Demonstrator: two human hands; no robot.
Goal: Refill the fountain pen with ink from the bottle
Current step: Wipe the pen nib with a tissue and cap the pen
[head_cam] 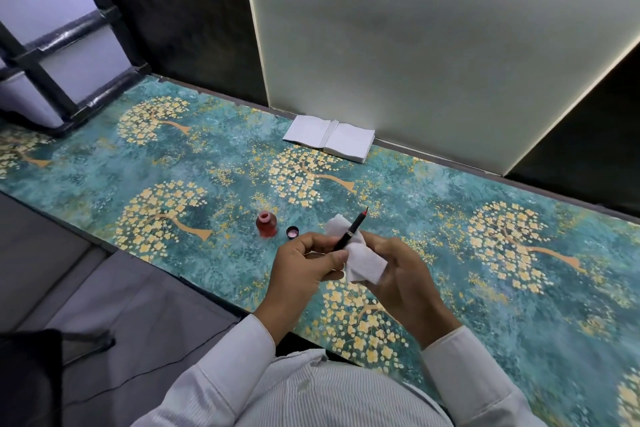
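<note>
Left hand: pinched the rear of the fountain pen, angling the red-stained nib up and away, likely to keep drips off the shirt.
Right hand: closed around a white tissue wrapped against the barrel, apparently for wiping.
Ink bottle: stood open on the patterned table, just beyond the hands, within easy reach.
Bottle cap: lay upturned just beside the bottle.
Tissue stack: lay against the far panel, well apart.
</note>
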